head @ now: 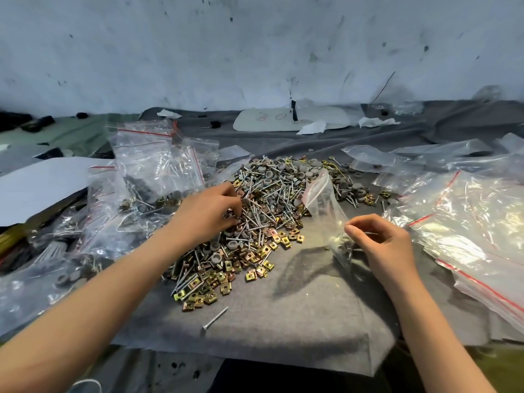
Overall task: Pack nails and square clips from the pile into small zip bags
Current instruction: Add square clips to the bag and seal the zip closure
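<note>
A big pile [266, 199] of silver nails, brass square clips and grey round caps lies on the grey cloth [283, 321] in the middle. My left hand [211, 211] rests on the pile's left side, fingers curled down among nails and caps; what it grips is hidden. My right hand [382, 242] pinches a small clear zip bag [326, 205] near its bottom, where a few parts sit inside. The bag stands tilted, its red-striped mouth pointing up over the pile's right side. One loose nail [215, 317] lies alone on the cloth in front.
Filled zip bags [136, 199] are heaped at the left, beside a white sheet [42, 188]. Flat unfilled zip bags [467, 222] are stacked at the right. A white board [292, 120] and paper scraps lie at the back by the wall.
</note>
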### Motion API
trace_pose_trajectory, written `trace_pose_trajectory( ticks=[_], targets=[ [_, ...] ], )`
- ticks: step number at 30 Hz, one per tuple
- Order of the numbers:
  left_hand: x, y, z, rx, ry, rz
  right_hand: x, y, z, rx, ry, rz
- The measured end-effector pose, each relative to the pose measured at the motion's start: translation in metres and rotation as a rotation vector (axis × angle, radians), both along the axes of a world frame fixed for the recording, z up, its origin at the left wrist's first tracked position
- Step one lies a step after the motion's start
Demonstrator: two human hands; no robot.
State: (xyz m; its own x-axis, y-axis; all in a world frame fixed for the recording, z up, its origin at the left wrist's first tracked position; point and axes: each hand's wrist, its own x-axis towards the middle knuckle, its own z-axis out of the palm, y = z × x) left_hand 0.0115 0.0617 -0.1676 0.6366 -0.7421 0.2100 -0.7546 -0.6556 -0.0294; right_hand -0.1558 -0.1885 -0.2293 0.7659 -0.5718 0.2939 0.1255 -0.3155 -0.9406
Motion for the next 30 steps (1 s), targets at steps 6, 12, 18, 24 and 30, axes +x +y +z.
trace_pose_trajectory(
  ticks=[6,12,18,24,30],
  targets=[
    [-0.003,-0.011,0.007,-0.105,0.04,-0.031,0.0,-0.001,-0.001,-0.004,0.013,0.002],
    [-0.016,-0.033,0.028,-0.41,0.297,-0.073,0.0,-0.002,-0.001,-0.015,0.014,0.001],
    [-0.034,-0.06,0.045,-0.834,0.635,-0.072,0.0,-0.001,-0.001,-0.024,0.016,0.023],
    [-0.047,-0.087,0.042,-0.803,0.649,-0.174,0.0,-0.002,-0.002,0.0,0.009,0.033],
    [-0.047,-0.085,0.036,-0.676,0.468,-0.173,0.0,-0.001,-0.001,0.013,-0.002,0.053]
  ],
)
